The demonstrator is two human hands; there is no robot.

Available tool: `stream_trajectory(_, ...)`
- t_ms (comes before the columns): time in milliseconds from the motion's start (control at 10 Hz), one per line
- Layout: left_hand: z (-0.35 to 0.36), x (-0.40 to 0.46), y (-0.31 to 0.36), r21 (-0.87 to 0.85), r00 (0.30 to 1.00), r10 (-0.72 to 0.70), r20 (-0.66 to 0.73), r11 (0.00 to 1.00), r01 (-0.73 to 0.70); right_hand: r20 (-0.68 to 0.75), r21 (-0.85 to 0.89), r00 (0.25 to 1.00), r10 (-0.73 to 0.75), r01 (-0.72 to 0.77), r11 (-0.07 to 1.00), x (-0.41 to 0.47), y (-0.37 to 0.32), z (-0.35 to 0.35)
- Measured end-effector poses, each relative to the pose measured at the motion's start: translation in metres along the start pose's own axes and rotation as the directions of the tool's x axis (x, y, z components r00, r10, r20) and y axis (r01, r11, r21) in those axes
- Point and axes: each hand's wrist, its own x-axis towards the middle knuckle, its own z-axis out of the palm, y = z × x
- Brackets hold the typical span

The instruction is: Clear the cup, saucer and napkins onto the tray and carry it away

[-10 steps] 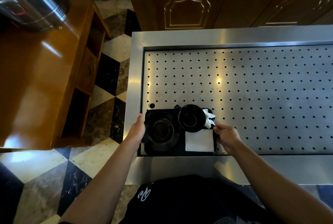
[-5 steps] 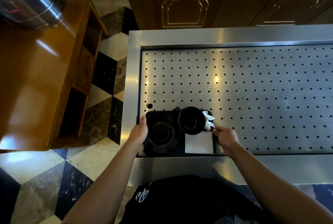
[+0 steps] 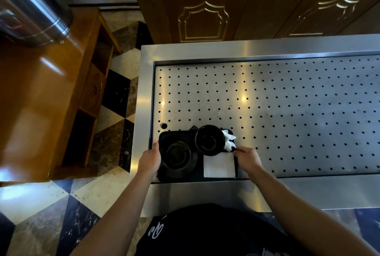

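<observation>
A black tray (image 3: 198,177) rests at the near left corner of a perforated steel counter (image 3: 287,111). On it lie a black saucer (image 3: 176,156) at the left, a black cup (image 3: 209,140) at the back, a crumpled white napkin (image 3: 228,140) beside the cup, and a flat folded white napkin (image 3: 219,165) at the front right. My left hand (image 3: 150,159) grips the tray's left edge. My right hand (image 3: 247,158) holds the tray's right edge, fingers by the crumpled napkin.
A wooden side table (image 3: 41,101) with a steel cylinder (image 3: 35,6) stands at the left across a checkered floor gap (image 3: 115,99). Brown cabinet doors (image 3: 226,13) rise behind the counter. The steel rim (image 3: 141,122) frames the perforated surface.
The tray sits slightly closer to the counter's near edge in the view; both hands stay on its sides, the left hand wrapping a bit further onto the edge.
</observation>
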Motion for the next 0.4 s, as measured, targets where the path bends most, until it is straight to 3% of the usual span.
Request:
stream_trajectory(100,-0.002,-0.014,-0.016,-0.007,0.998,0.061,-0.023,0.998,-0.062,-0.027,-0.194,0.997,-0.076,0.069,0.978,-0.008,0.008,-0.005)
stream_trajectory(200,-0.002,-0.024,-0.036,-0.027,0.994,0.096,-0.051,0.995,-0.098,-0.048,-0.276,0.993,-0.106,0.088,0.957,-0.016,0.021,-0.012)
stream_trajectory(300,-0.004,-0.053,-0.063,-0.067,0.977,0.137,-0.166,0.986,-0.15,-0.084,-0.371,0.973,-0.217,0.172,0.913,-0.039,0.046,-0.017)
stream_trajectory(400,-0.001,-0.074,-0.082,-0.053,0.968,0.18,-0.177,0.98,-0.192,-0.102,-0.417,0.897,-0.43,0.354,0.837,-0.057,0.063,-0.019)
